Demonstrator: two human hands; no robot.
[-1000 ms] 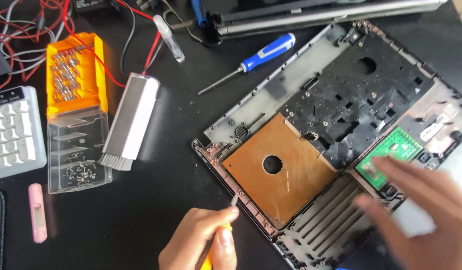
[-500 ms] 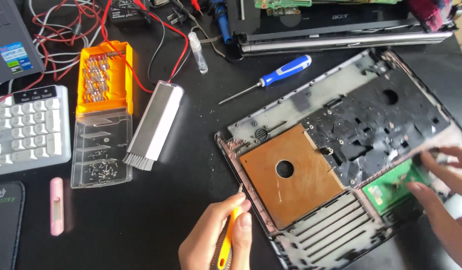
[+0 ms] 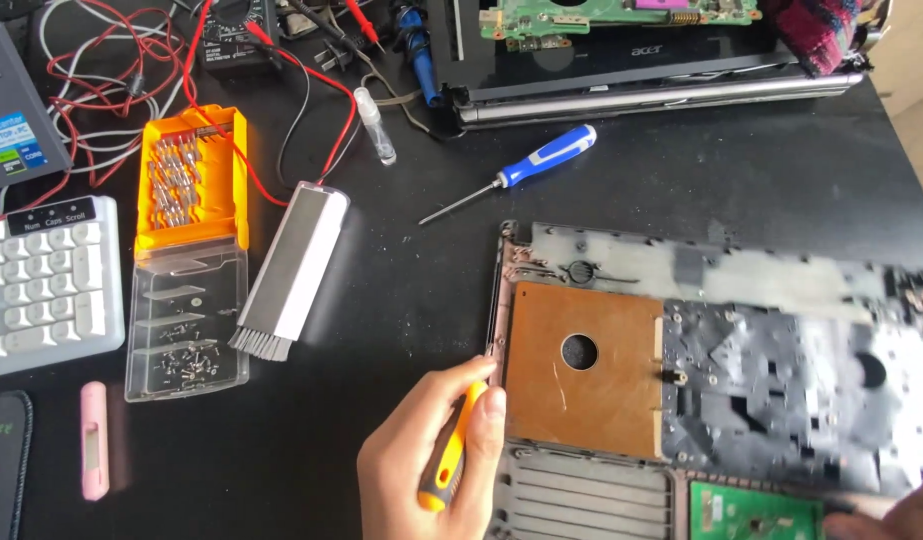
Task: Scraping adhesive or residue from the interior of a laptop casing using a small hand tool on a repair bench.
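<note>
An opened laptop base (image 3: pixel 622 262) lies on the black table, with a copper-coloured plate (image 3: pixel 585 398) on its left half and a green circuit board (image 3: pixel 752 512) at the bottom. My left hand (image 3: pixel 432 465) grips an orange and grey screwdriver (image 3: pixel 445 465) whose tip end points at the left edge of the base. My right hand (image 3: pixel 897 516) shows only partly at the bottom right corner, resting on the base beside the green board. Whether it holds anything is hidden.
A blue-handled screwdriver (image 3: pixel 527 170) lies above the base. To the left are a white brush (image 3: pixel 292 268), an orange bit holder (image 3: pixel 192 180) with a clear screw tray (image 3: pixel 187 325), a white keypad (image 3: pixel 37 285), a pink stick (image 3: pixel 94 440), red wires (image 3: pixel 122 70) and another laptop (image 3: pixel 642 55).
The laptop base has turned from a diagonal lie to nearly square with the table edge. My right hand slid to the bottom right corner. My left hand stayed at the base's left edge.
</note>
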